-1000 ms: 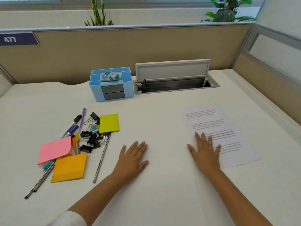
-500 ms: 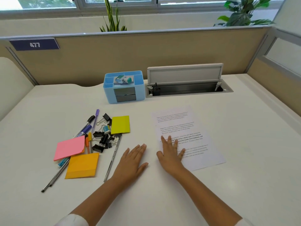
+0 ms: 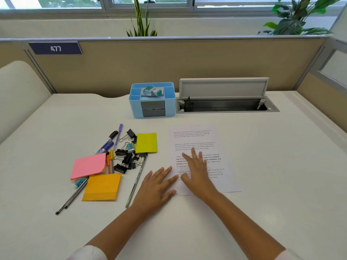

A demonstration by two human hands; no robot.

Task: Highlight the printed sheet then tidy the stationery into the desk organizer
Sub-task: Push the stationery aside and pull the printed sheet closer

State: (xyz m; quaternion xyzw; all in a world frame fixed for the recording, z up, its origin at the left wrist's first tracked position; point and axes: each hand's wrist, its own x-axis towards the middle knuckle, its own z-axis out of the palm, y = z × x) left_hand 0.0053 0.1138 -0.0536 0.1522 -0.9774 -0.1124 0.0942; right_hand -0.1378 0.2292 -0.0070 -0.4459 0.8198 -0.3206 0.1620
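Observation:
The printed sheet (image 3: 199, 139) lies on the white desk in front of me. My right hand (image 3: 197, 169) rests flat on its lower half, fingers spread. My left hand (image 3: 155, 186) lies flat on the desk, fingertips touching the sheet's left edge. To the left is a heap of stationery: pink (image 3: 88, 166), orange (image 3: 102, 187) and yellow-green (image 3: 146, 143) sticky note pads, black binder clips (image 3: 124, 158), markers (image 3: 106, 145), an orange pen (image 3: 108, 164) and a long grey pen (image 3: 137, 182). The light-blue desk organizer (image 3: 135, 106) stands behind, with an eraser in it.
An open cable tray (image 3: 225, 106) with a raised lid is set into the desk right of the organizer. A tan partition with a "477" plate (image 3: 55, 48) closes the back, with plants behind it. A cream chair back (image 3: 16, 87) stands at left.
My right hand has slid the sheet leftward across the desk, toward my left hand and the stationery. My left hand has stayed flat in place.

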